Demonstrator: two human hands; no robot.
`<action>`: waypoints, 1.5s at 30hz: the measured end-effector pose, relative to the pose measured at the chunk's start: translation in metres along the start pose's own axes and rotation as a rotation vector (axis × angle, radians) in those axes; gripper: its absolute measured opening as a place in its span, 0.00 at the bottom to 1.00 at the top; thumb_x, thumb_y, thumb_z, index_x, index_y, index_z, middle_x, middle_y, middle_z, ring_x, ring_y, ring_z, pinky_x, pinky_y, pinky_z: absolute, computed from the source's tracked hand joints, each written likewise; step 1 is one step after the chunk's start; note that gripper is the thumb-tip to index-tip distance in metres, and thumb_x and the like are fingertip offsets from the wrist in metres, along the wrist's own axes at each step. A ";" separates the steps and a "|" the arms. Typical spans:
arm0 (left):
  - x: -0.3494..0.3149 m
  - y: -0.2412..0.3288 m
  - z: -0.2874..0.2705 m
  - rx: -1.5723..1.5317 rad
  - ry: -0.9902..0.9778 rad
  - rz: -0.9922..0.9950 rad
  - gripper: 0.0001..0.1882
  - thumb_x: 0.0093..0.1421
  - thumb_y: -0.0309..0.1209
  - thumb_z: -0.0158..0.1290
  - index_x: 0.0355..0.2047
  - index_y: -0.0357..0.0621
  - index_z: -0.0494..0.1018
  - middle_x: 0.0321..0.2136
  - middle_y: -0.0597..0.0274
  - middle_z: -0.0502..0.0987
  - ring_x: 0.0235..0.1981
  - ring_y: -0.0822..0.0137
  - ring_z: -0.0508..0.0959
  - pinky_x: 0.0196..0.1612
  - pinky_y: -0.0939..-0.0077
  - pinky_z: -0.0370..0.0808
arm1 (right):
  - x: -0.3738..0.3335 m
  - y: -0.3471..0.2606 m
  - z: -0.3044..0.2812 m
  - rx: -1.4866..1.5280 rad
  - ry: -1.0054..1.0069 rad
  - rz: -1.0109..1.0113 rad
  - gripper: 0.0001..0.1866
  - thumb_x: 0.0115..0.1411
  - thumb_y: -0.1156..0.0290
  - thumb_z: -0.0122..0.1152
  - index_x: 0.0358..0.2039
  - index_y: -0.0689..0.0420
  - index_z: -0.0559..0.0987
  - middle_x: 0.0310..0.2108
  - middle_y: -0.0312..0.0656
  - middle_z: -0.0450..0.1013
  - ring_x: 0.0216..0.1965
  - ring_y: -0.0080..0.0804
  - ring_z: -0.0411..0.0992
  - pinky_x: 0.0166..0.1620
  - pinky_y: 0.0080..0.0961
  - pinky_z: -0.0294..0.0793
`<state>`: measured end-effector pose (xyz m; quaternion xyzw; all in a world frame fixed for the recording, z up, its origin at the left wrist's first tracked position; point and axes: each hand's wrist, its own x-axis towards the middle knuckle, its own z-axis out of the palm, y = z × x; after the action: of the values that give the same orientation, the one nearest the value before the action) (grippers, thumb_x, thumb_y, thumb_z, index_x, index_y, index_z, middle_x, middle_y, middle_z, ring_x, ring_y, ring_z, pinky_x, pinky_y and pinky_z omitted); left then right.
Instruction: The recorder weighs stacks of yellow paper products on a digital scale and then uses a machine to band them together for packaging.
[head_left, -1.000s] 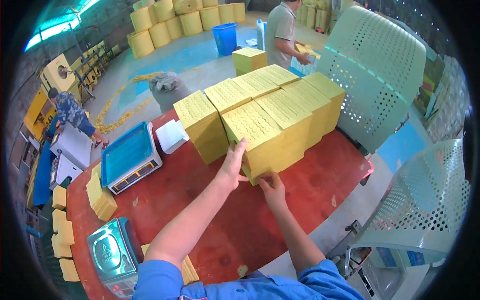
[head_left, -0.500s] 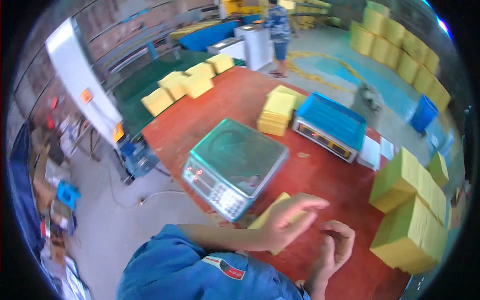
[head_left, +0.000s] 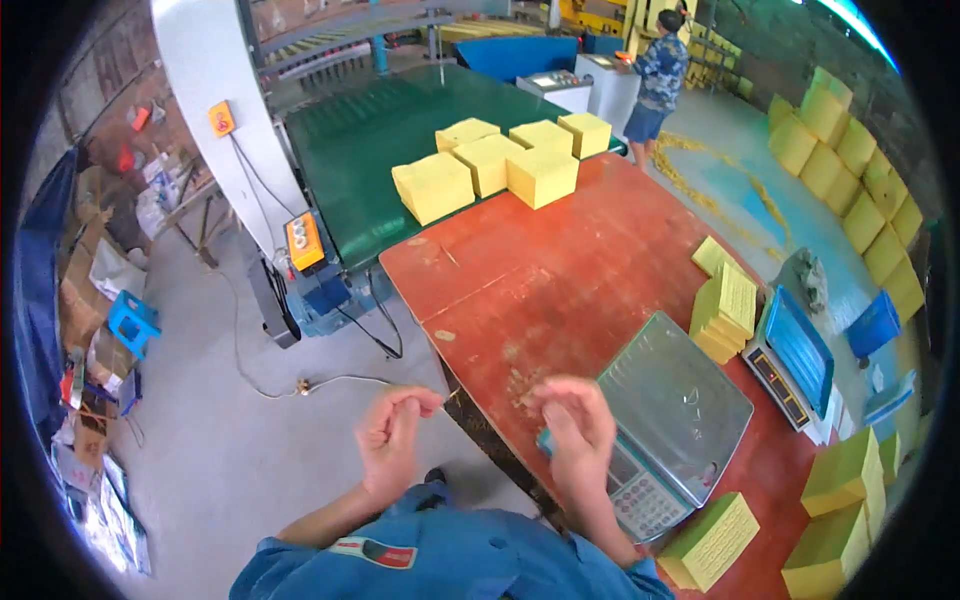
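My left hand [head_left: 392, 440] is over the grey floor, left of the table edge, its fingers curled in toward the thumb. I see nothing in it. Level with it, my right hand [head_left: 575, 435] is above the table edge beside the weighing scale [head_left: 678, 400], fingers bent and thumb folded in. Nothing shows in that hand either. The scale has a bare metal plate and a keypad facing me, partly covered by my right hand. A yellow stack of sheets [head_left: 712, 545] lies beside the scale, close to my right forearm.
Yellow blocks [head_left: 543, 178] sit at the far edge of the red table [head_left: 500, 290] and on a green conveyor [head_left: 370, 150]. Right, a second scale with a blue tray [head_left: 803, 345] stands near more yellow stacks [head_left: 840, 475]. A cable [head_left: 330, 380] crosses the floor. A person [head_left: 660, 80] stands beyond.
My view has swung left, so the table and scale sit further right. My hands have moved apart, away from the yellow stack beside the scale, and their fingers have curled in.
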<state>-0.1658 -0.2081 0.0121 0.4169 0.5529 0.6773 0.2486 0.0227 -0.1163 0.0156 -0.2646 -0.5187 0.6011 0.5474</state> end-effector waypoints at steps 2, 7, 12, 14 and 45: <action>0.043 0.003 -0.024 0.074 -0.027 0.079 0.09 0.67 0.21 0.43 0.41 0.35 0.74 0.36 0.58 0.79 0.36 0.72 0.77 0.41 0.76 0.75 | 0.040 0.018 0.039 0.098 -0.028 0.069 0.10 0.63 0.84 0.52 0.45 0.61 0.74 0.42 0.41 0.74 0.43 0.29 0.74 0.49 0.27 0.74; 0.141 -0.024 -0.046 0.038 -0.045 0.127 0.09 0.68 0.21 0.43 0.41 0.34 0.74 0.36 0.58 0.79 0.36 0.72 0.77 0.42 0.76 0.75 | 0.144 0.043 0.088 0.004 -0.005 0.027 0.08 0.65 0.78 0.53 0.44 0.58 0.74 0.41 0.38 0.74 0.41 0.27 0.74 0.45 0.25 0.74; 0.205 -0.048 -0.027 0.011 -0.046 0.099 0.09 0.68 0.24 0.44 0.37 0.34 0.74 0.34 0.57 0.79 0.33 0.71 0.77 0.40 0.76 0.74 | 0.248 0.066 0.099 0.072 0.100 -0.037 0.06 0.67 0.73 0.54 0.42 0.59 0.75 0.39 0.37 0.74 0.39 0.25 0.74 0.42 0.22 0.74; 0.236 -0.066 -0.020 0.035 -0.128 0.024 0.08 0.67 0.24 0.45 0.39 0.34 0.74 0.36 0.59 0.79 0.36 0.71 0.78 0.42 0.76 0.75 | 0.292 0.092 0.092 0.131 0.151 -0.041 0.06 0.67 0.73 0.55 0.42 0.59 0.75 0.39 0.37 0.74 0.38 0.25 0.74 0.41 0.22 0.73; 0.614 -0.249 -0.019 1.064 -0.541 -0.195 0.32 0.58 0.57 0.53 0.52 0.46 0.72 0.45 0.52 0.79 0.44 0.54 0.80 0.48 0.61 0.74 | 0.454 0.337 0.085 -0.348 0.016 0.205 0.20 0.60 0.74 0.60 0.53 0.62 0.72 0.47 0.41 0.74 0.44 0.26 0.73 0.47 0.24 0.73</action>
<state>-0.5369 0.3374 -0.0491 0.5887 0.7686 0.1521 0.1987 -0.3000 0.3253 -0.1512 -0.4112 -0.5807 0.5531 0.4334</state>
